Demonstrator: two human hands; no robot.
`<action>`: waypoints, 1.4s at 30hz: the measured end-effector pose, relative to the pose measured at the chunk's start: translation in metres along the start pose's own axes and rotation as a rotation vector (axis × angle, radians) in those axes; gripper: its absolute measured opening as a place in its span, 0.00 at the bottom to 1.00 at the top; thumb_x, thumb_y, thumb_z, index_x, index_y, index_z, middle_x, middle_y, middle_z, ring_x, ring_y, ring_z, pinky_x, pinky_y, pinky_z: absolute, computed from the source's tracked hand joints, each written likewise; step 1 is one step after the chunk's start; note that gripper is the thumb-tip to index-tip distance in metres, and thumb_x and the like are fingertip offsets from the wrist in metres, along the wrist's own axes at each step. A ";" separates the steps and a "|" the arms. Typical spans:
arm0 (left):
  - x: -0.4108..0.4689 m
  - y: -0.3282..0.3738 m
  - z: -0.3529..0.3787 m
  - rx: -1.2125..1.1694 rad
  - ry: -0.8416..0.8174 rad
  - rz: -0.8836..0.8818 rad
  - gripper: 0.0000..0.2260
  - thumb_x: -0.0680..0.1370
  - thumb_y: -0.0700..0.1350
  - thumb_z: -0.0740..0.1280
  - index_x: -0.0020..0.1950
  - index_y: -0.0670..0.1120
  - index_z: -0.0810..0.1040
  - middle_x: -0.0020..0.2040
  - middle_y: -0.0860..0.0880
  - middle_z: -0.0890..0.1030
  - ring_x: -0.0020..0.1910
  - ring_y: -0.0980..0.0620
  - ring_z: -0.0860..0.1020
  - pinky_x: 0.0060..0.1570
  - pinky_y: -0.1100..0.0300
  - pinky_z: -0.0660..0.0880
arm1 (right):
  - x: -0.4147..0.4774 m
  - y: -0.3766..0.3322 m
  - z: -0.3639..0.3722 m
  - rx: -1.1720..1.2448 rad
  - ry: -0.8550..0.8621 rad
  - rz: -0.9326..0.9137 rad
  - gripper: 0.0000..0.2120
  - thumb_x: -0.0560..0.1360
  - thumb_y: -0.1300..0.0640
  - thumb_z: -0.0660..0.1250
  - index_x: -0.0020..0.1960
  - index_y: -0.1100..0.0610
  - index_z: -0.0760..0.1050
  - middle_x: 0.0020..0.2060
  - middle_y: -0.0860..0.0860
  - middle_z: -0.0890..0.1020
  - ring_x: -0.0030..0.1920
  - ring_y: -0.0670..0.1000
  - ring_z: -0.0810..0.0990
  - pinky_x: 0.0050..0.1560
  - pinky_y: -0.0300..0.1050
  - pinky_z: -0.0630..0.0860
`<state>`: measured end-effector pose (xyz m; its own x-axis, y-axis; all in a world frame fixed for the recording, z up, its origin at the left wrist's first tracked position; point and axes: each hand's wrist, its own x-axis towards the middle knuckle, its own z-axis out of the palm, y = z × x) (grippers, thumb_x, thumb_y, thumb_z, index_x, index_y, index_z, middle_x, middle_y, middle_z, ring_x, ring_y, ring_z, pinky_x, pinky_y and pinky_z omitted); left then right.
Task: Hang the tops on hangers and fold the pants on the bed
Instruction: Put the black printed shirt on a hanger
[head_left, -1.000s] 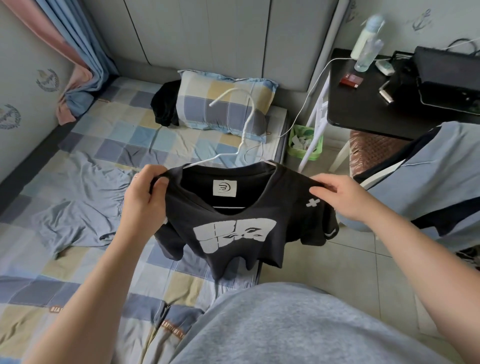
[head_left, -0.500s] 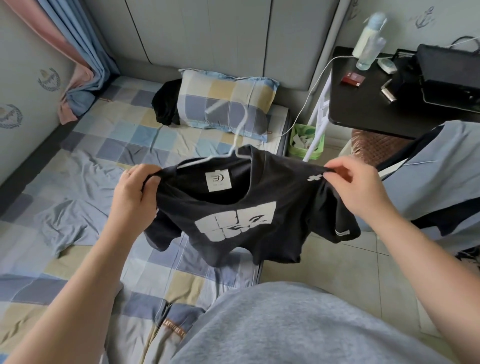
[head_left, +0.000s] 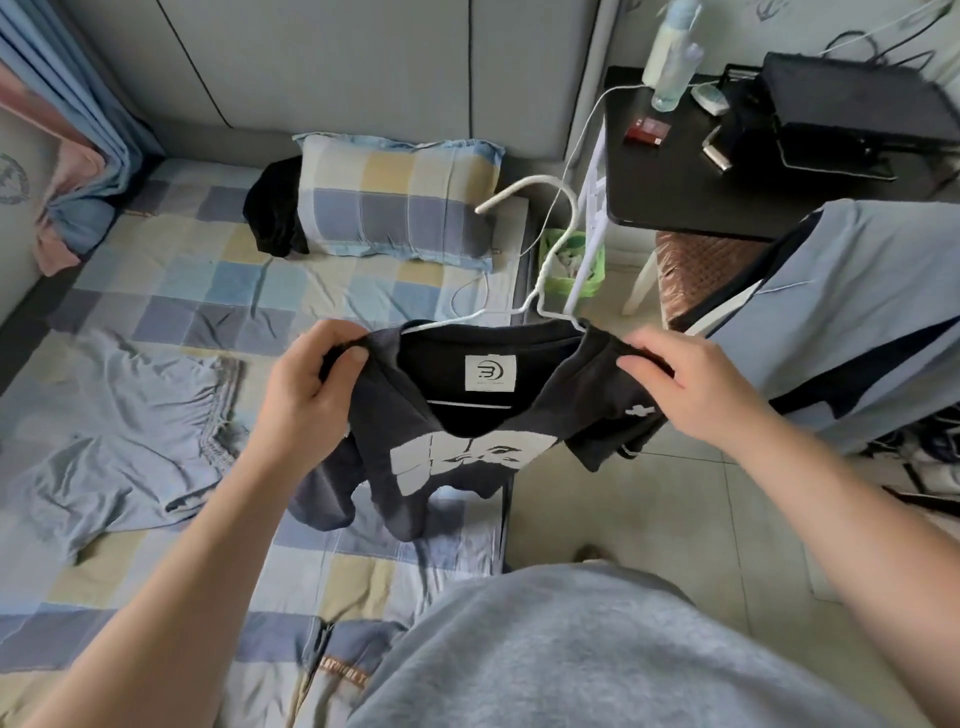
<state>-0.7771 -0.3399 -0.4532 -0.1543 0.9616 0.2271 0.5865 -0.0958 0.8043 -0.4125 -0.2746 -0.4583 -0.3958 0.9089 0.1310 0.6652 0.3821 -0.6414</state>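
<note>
A black T-shirt with a white print hangs in the air over the bed's right edge, a white hanger inside its neck with the hook sticking up. My left hand pinches the shirt's left shoulder. My right hand pinches the right shoulder. Light blue pants lie crumpled on the checked bed to the left. A dark garment sits beside the pillow. A light blue top with dark trim hangs at the right.
A black side table at the upper right carries a bottle, a red box and a black case. A green bin and a padded stool stand on the tiled floor beside the bed. A curtain hangs at the left.
Both hands have shifted the shirt on the hanger and levelled it. The hanger's hook now stands further right, and my right hand sits lower on the right shoulder.
</note>
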 end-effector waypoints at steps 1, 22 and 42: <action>0.006 0.003 0.008 0.030 -0.033 0.030 0.12 0.82 0.39 0.63 0.50 0.57 0.76 0.44 0.64 0.78 0.46 0.57 0.75 0.46 0.61 0.73 | -0.007 0.002 -0.002 -0.017 0.024 0.010 0.05 0.81 0.52 0.64 0.48 0.43 0.71 0.40 0.35 0.78 0.40 0.37 0.76 0.40 0.33 0.69; 0.068 0.189 0.276 0.130 -0.663 0.821 0.14 0.83 0.46 0.59 0.60 0.39 0.78 0.48 0.44 0.78 0.48 0.45 0.74 0.49 0.56 0.71 | -0.244 0.089 -0.136 0.120 0.504 0.604 0.12 0.82 0.55 0.60 0.40 0.51 0.70 0.32 0.54 0.72 0.32 0.49 0.71 0.34 0.38 0.66; -0.016 0.418 0.549 -0.070 -0.896 0.915 0.06 0.83 0.43 0.63 0.52 0.46 0.79 0.46 0.56 0.77 0.47 0.55 0.74 0.50 0.71 0.68 | -0.483 0.223 -0.298 0.017 0.634 0.905 0.13 0.83 0.51 0.57 0.40 0.47 0.69 0.31 0.46 0.72 0.32 0.45 0.70 0.35 0.38 0.66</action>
<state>-0.0928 -0.2545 -0.4222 0.8832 0.3727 0.2847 0.1481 -0.7976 0.5847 0.1157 -0.5790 -0.4397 0.6326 0.7738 -0.0318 0.5340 -0.4656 -0.7058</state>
